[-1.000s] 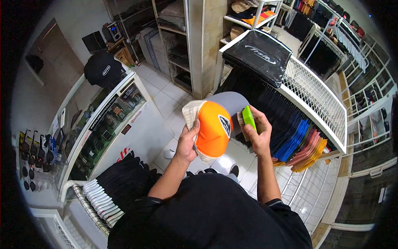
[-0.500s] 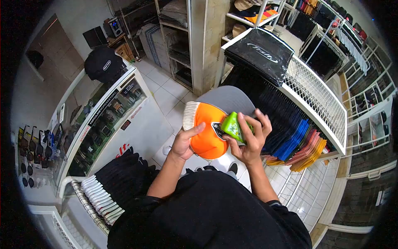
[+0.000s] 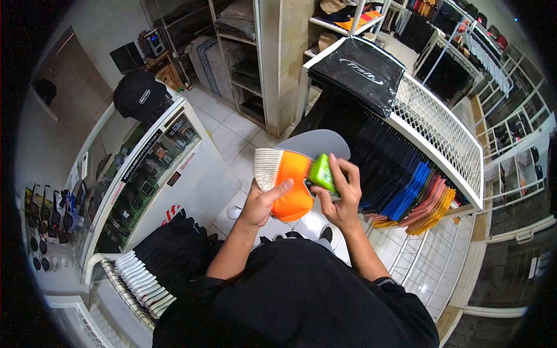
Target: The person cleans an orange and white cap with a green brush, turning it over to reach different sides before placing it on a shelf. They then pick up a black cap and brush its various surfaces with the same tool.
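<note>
An orange cap (image 3: 293, 178) with a cream mesh back and a grey brim is held in front of my body. My left hand (image 3: 261, 203) is closed on its lower left side, the thumb lying on the orange front. Between the thumb and fingers of my right hand (image 3: 342, 194) is a green block-like object (image 3: 322, 173), close against the right side of the cap's front, below the brim. The patch on the cap front is mostly hidden behind the green object.
At the left stands a glass display case (image 3: 156, 171) with a black cap (image 3: 139, 94) on top. Dark garments hang on a rack (image 3: 174, 240) at the lower left. A white mesh-topped rack (image 3: 441, 119) with coloured clothes is at the right.
The cap has turned slightly, showing more of the mesh and less of the front patch. My right hand with the green object has shifted a little left. The camera view has also moved slightly.
</note>
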Tool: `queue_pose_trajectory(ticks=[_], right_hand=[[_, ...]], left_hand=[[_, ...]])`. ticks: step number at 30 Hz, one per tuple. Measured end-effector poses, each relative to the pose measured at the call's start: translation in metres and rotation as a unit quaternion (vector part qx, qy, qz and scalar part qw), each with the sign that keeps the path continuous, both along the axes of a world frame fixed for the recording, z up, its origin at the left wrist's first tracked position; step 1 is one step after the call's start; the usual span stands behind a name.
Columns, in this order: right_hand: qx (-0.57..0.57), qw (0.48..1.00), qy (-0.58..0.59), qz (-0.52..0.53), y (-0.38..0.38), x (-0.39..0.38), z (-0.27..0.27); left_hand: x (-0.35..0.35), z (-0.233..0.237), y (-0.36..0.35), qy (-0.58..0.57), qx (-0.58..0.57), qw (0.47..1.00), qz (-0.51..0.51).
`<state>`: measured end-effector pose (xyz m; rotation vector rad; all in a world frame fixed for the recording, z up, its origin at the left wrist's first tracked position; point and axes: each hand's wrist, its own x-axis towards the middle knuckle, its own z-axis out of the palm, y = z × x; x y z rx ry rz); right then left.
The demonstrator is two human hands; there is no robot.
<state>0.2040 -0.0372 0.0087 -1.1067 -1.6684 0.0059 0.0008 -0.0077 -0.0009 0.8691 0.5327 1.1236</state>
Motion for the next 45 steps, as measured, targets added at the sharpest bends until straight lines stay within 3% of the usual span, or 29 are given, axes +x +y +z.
queue_pose_trajectory(ticks=[2, 5, 7, 8, 10, 12, 14, 16, 18, 20, 22, 24, 26, 28, 30, 32, 34, 36, 40, 41, 42, 44, 45], right_hand=[[-0.028, 0.999, 0.038, -0.008, -0.006, 0.008, -0.034], [-0.043, 0.997, 0.059, -0.014, -0.006, 0.007, -0.035], [-0.033, 0.999, -0.038, 0.005, 0.001, -0.001, -0.001], [-0.033, 0.998, -0.05, 0.034, 0.006, -0.007, 0.015], [-0.074, 0.989, -0.096, 0.089, 0.011, -0.013, 0.031], [-0.096, 0.985, -0.117, 0.08, 0.014, -0.012, 0.026], [-0.049, 0.996, -0.049, 0.057, 0.019, 0.002, 0.0], [-0.113, 0.993, 0.0, 0.011, 0.007, 0.014, -0.023], [-0.13, 0.991, 0.008, 0.007, 0.001, 0.016, -0.03], [-0.084, 0.996, 0.001, 0.005, 0.005, 0.01, -0.024], [-0.055, 0.997, -0.044, 0.044, 0.01, -0.006, 0.009], [-0.046, 0.996, -0.048, 0.055, 0.015, -0.008, 0.007], [-0.059, 0.997, 0.042, 0.025, 0.009, -0.002, -0.014], [-0.05, 0.998, 0.041, 0.001, 0.001, 0.007, -0.05], [-0.102, 0.993, 0.056, 0.033, -0.009, 0.006, -0.077], [-0.101, 0.984, 0.143, 0.008, -0.012, 0.003, -0.087], [-0.005, 0.997, 0.08, -0.01, -0.004, 0.003, -0.051], [-0.036, 0.997, 0.068, 0.0, -0.002, 0.002, -0.02], [-0.057, 0.988, 0.143, 0.0, -0.006, -0.015, -0.081], [-0.148, 0.968, 0.195, 0.053, -0.015, -0.018, -0.1], [-0.168, 0.964, 0.198, 0.054, -0.019, -0.019, -0.102], [-0.126, 0.955, 0.259, 0.066, -0.011, -0.012, -0.107], [-0.073, 0.975, 0.205, 0.031, -0.006, -0.011, -0.078]], left_hand=[[0.0, 0.001, 0.001, -0.009, -0.001, 1.0, 0.022], [0.005, -0.015, 0.002, 0.0, -0.027, 1.0, 0.001], [0.013, -0.02, 0.004, 0.193, 0.126, 0.973, -0.007], [0.015, -0.023, 0.001, 0.228, 0.173, 0.958, 0.011], [0.014, -0.035, 0.005, 0.424, 0.316, 0.848, -0.017], [0.017, -0.032, 0.001, 0.432, 0.286, 0.855, -0.016], [0.014, -0.021, -0.002, 0.317, 0.173, 0.931, 0.053], [0.007, -0.023, -0.003, 0.276, 0.138, 0.948, 0.079], [0.003, -0.018, -0.001, 0.219, 0.101, 0.97, 0.039], [0.006, -0.029, -0.002, 0.265, 0.097, 0.959, 0.026], [0.017, -0.043, 0.005, 0.273, 0.216, 0.937, 0.022], [0.016, -0.033, 0.002, 0.247, 0.207, 0.947, 0.01], [0.008, -0.025, 0.006, 0.147, 0.065, 0.987, 0.017], [0.002, -0.016, 0.008, 0.118, 0.038, 0.992, 0.03], [0.002, -0.012, 0.01, -0.005, -0.012, 0.999, 0.035], [0.007, -0.014, 0.011, -0.016, -0.014, 0.999, 0.037], [0.011, -0.011, 0.009, -0.026, -0.045, 0.998, 0.031], [0.014, -0.008, 0.005, -0.039, -0.055, 0.997, 0.02], [0.012, -0.012, 0.011, -0.056, -0.056, 0.997, 0.0], [0.008, -0.017, 0.012, -0.045, -0.073, 0.996, 0.008], [0.009, -0.017, 0.013, -0.048, -0.071, 0.996, 0.013], [0.009, -0.02, 0.01, -0.062, -0.083, 0.994, 0.033], [0.011, -0.016, 0.007, -0.062, -0.066, 0.995, 0.034]])
